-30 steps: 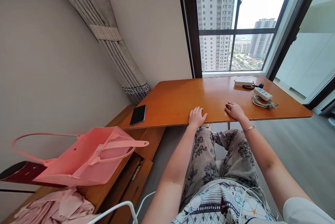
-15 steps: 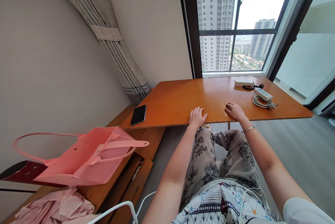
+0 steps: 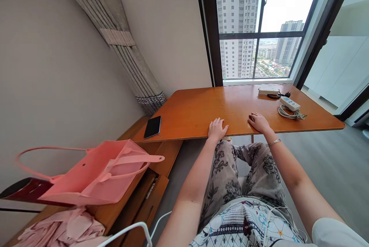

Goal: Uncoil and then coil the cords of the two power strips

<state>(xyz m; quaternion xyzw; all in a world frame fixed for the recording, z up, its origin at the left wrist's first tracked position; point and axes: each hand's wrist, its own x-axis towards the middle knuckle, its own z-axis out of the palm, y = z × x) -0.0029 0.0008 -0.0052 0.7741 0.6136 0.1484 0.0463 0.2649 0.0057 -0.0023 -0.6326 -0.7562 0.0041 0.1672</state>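
My left hand (image 3: 217, 128) lies flat at the near edge of the wooden table (image 3: 198, 104), fingers stretched out and holding nothing. To its right, my right hand (image 3: 258, 122) also rests on the near edge, palm down with the fingers out; a bracelet circles that wrist. Nearest to my right hand is a white power strip (image 3: 290, 103) with its pale cord (image 3: 288, 114) coiled beside it. Behind that lies a second power strip (image 3: 268, 91) with a black cord (image 3: 278, 95). A dark phone (image 3: 152, 127) lies at the table's left end.
On the left, a pink bag (image 3: 95, 174) stands open on a wooden cabinet (image 3: 112, 210), with pink cloth (image 3: 62, 228) in front of it. A cabinet drawer (image 3: 152, 202) juts out. A window (image 3: 259, 58) is behind the table, and a gathered curtain (image 3: 135, 62) hangs at the left.
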